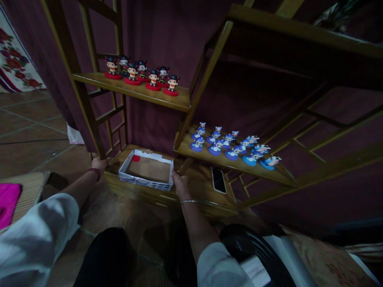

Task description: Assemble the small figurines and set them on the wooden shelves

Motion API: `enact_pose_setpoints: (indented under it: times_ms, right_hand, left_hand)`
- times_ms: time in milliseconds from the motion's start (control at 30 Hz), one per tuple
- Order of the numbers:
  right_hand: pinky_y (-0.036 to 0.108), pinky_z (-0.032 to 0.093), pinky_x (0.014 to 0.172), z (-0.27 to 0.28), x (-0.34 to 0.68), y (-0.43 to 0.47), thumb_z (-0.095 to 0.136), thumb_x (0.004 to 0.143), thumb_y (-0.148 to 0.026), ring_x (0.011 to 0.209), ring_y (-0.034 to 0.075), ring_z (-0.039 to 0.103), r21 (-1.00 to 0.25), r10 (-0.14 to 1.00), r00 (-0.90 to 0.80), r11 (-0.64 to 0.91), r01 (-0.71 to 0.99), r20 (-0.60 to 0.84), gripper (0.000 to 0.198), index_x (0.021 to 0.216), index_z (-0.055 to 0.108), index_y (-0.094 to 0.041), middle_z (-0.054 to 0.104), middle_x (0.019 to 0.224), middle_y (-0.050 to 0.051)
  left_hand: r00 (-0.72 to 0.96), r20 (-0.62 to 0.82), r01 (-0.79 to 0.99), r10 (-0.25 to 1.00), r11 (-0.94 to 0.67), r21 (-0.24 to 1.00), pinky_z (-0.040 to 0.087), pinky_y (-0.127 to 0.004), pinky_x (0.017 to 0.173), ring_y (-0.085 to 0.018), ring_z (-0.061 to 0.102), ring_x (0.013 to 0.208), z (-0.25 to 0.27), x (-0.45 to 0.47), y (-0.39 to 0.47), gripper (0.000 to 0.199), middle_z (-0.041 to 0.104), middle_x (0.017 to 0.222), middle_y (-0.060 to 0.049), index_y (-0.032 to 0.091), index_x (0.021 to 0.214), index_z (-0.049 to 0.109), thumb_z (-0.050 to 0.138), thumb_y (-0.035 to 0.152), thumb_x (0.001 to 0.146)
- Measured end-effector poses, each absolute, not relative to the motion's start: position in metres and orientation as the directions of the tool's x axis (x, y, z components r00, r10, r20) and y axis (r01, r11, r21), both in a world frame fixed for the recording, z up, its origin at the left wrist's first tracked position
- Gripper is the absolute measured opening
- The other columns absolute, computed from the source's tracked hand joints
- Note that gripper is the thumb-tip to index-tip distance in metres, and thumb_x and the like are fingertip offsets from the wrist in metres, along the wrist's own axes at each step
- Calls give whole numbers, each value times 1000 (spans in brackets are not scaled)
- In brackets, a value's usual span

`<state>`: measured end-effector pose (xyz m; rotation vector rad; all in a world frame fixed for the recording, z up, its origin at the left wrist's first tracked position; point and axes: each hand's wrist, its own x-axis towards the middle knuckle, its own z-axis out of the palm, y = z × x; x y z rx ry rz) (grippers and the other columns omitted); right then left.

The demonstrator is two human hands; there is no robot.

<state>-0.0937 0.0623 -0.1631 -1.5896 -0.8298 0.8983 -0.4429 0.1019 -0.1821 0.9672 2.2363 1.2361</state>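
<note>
A shallow open cardboard box (146,184) with a printed outer side rests on the low wooden shelf top. Inside it, a red disc (135,158) lies in the far left corner. My right hand (180,185), with a silver bracelet at the wrist, grips the box's right wall. Left of the box and apart from it, my left hand (100,164) wears a red bead bracelet and closes around the foot of the wooden shelf post (95,133). Its fingers are partly hidden.
Small figurines on red bases (153,79) stand on the upper left shelf. Blue and purple figurines (216,147) stand in rows on the middle right shelf. A phone (218,180) lies right of the box. A black round stool (254,247) stands near my right arm.
</note>
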Motion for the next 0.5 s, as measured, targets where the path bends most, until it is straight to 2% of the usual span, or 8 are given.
enact_pose_setpoints:
  times_ms: [100,267,500]
  right_hand:
    - [20,39,45,-164,-92,59,62,59,-35,54,14,58,-981,875,465,-183,69,-131,30,74,64,-8,64,59,6]
    - [19,41,46,-162,-91,52,62,61,-33,60,15,61,-969,872,461,-230,90,-164,33,82,65,-8,66,65,7]
    - [20,40,44,-160,-89,43,62,61,-32,59,16,62,-959,868,464,-257,119,-176,26,73,65,-9,66,64,8]
  left_hand:
    - [-700,-114,303,705,438,846,44,-28,56,-19,55,68,-178,-440,93,36,55,62,-5,-1,85,62,71,20,58]
    - [-703,-172,262,690,476,840,44,-26,58,-21,57,75,-173,-436,78,40,61,73,-10,-2,93,62,69,21,61]
    - [-705,-209,242,678,507,827,43,-25,57,-21,59,78,-168,-433,59,43,62,84,-15,-5,97,61,68,20,62]
